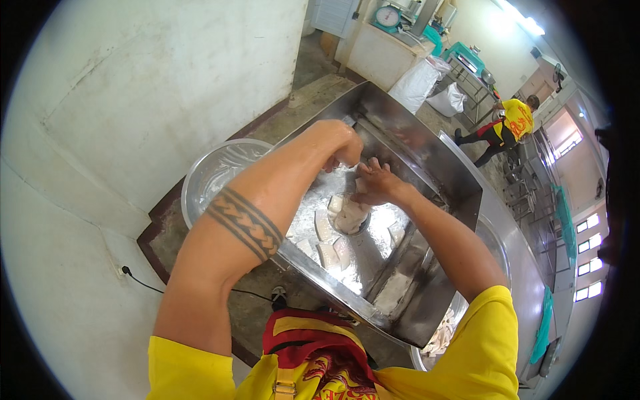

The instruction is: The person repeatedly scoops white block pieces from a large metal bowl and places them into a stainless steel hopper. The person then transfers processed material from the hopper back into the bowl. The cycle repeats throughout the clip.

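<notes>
A wide stainless-steel tray (363, 267) with raised walls stands before me. Pale, thick slabs (323, 225) of food lie scattered over its wet, shiny floor. More pale pieces (351, 218) are heaped in a round opening in that floor. My left hand (345, 148) is bent down over the far part of the tray with its fingers curled; what they hold, if anything, is hidden. Beside it, my right hand (377, 183) reaches in with fingers spread, just above the heaped pieces and touching or nearly touching a pale piece.
A large round metal basin (193, 190) sits left of the tray, and another basin (419, 360) with pale pieces is partly under its right side. A black cable (143, 283) runs from the wall. Farther off are white sacks (448, 100), a dial scale (387, 17) and a co-worker (515, 120).
</notes>
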Available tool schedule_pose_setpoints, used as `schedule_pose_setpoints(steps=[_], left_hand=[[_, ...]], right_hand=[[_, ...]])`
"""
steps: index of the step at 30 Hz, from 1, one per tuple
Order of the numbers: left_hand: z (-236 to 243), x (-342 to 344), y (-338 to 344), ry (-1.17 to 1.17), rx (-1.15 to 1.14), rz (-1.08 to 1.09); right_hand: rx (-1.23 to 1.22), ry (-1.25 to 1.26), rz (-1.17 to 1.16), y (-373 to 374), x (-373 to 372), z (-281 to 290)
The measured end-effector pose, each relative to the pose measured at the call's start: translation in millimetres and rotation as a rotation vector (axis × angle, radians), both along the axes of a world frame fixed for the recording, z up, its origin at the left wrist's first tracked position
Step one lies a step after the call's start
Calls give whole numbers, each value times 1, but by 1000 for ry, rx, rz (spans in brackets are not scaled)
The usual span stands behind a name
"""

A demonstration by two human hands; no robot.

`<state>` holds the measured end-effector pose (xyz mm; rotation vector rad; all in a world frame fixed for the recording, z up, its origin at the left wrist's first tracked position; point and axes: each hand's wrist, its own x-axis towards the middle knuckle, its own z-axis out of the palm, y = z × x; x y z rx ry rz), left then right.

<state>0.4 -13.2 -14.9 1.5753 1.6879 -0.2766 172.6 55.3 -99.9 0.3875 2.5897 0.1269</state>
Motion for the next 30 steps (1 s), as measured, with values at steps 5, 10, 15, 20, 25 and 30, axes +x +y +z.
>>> schedule_pose_setpoints(steps=[5,10,15,20,25,30], left_hand=[[-5,-2,1,16,34,10],[-7,-2,3,6,2,20],[-6,-1,2,32,-9,27],[-4,-1,4,34,-86,29],[-7,-3,3,-13,-31,41],[-6,-2,-1,11,2,40]], right_hand=[[-398,-34,-93,-29,-5,27],[-228,-51,61,-53,-16,63],[-375,-449,143,-65,-19,38],[-444,-486,249,-59,-14,38],[-301,-98,-103,-50,-20,58],[-218,256,297,-63,-6,35]])
